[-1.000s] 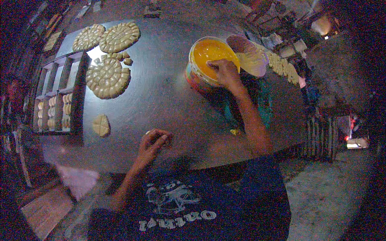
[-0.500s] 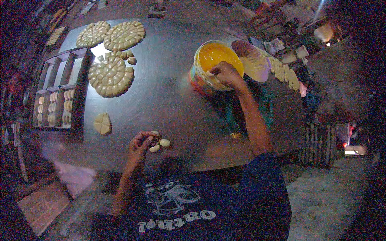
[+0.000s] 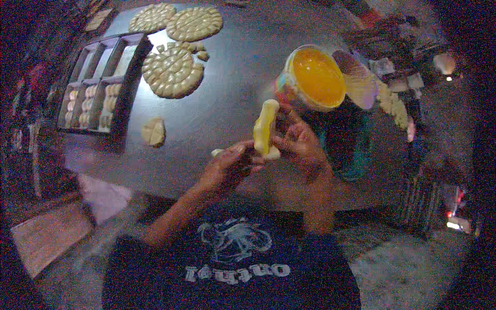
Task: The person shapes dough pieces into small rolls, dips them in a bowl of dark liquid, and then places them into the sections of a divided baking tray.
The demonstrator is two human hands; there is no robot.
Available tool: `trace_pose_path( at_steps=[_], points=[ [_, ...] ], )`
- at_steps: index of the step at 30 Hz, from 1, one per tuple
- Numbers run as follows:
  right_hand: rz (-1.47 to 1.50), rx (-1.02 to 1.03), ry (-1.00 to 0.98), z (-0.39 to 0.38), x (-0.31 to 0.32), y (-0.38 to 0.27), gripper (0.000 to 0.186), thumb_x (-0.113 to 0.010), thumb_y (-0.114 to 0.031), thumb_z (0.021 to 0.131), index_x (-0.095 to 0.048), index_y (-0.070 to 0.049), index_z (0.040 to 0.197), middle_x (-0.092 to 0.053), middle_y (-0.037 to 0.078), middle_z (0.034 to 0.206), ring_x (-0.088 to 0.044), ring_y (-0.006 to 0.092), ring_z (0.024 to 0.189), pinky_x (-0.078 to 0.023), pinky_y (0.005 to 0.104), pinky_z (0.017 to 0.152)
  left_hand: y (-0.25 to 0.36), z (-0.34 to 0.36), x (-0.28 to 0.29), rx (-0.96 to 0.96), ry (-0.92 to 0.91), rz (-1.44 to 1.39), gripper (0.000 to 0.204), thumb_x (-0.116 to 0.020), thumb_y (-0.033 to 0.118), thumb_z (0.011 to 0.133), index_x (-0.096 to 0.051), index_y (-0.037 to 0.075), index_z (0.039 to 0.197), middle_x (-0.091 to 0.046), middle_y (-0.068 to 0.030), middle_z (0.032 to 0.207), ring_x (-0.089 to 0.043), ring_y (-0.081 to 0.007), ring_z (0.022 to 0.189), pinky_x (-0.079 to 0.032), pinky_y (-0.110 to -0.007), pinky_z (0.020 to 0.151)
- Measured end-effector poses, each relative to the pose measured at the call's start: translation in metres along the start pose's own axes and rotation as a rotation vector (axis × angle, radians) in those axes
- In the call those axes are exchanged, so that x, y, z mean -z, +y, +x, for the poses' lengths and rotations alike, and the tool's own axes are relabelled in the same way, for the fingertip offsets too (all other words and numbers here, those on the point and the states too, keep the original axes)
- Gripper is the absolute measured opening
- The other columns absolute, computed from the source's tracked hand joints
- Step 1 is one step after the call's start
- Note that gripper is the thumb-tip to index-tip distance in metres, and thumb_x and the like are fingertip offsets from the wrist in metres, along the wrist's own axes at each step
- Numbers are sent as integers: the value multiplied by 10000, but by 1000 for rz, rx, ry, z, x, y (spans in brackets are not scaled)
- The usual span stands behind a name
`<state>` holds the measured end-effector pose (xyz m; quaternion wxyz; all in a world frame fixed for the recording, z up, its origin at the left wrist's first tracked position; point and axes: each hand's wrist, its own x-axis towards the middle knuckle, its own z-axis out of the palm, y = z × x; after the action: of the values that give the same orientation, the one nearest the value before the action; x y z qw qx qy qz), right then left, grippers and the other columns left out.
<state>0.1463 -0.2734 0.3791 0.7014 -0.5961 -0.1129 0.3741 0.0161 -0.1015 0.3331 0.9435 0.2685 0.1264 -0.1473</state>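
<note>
Between my two hands, above the metal table, an elongated strip of pale dough (image 3: 266, 124) stands upright with a smear of yellow spread along it. My left hand (image 3: 227, 166) pinches its lower end. Curled against its right side is my right hand (image 3: 302, 144), fingers and thumb closed on the dough. Another small dough piece (image 3: 217, 153) shows partly behind my left hand. Just beyond my right hand, a bucket (image 3: 290, 85) leans toward the right, with yellow spread (image 3: 318, 77) inside.
Scored rounds of dough (image 3: 173, 70) lie at the far left. A dark divided box (image 3: 116, 85) there holds several dough pieces. A smaller dough chunk (image 3: 154, 132) sits nearer me. Right of the bucket are a purplish sheet (image 3: 356, 85) and a row of dough pieces (image 3: 391, 106).
My right hand has come out of the bucket and back to my left hand. My left hand has lifted a dough piece, which now carries yellow spread. The view has shifted.
</note>
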Motion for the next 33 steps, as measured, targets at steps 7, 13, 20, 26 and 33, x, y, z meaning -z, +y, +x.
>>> trace_pose_path(
  at_steps=[7,13,20,26,33],
  points=[
    [276,-8,-21,-18,-45,38,776,-706,-31,836,-276,-139,1474,-548,111,1264,-561,237,1163,-502,362,964,-80,38,91,-157,71,-109,328,-505,356,1004,-544,88,1188,-609,-32,1057,-588,-137,936,-493,-291,794],
    [430,178,142,-23,-50,87,644,-644,29,857,-394,-126,1430,-519,108,1348,-547,228,1201,-480,381,1007,-19,-29,41,-75,111,-139,300,-522,388,997,-543,108,1101,-608,-15,1030,-605,-123,857,-510,-245,686],
    [-701,605,92,-36,-45,96,496,-632,40,870,-549,-97,1340,-537,130,1343,-575,229,1173,-530,397,944,27,-31,0,-122,297,-10,289,-617,337,952,-561,84,1080,-637,-37,979,-643,-154,862,-540,-272,700],
    [-1302,717,137,-49,-72,73,559,-766,-55,763,-584,-141,1285,-622,124,1184,-670,273,985,-591,357,788,30,-43,19,-243,296,572,260,-735,104,855,-589,40,1061,-657,-64,985,-640,-144,847,-537,-277,728],
    [-883,359,65,-38,-87,10,286,-777,-36,720,-677,-70,986,-676,81,902,-674,251,786,-580,330,677,46,-58,23,-188,12,888,223,-671,157,918,-644,1,1075,-677,-61,965,-625,-125,852,-514,-285,750]
  ],
)
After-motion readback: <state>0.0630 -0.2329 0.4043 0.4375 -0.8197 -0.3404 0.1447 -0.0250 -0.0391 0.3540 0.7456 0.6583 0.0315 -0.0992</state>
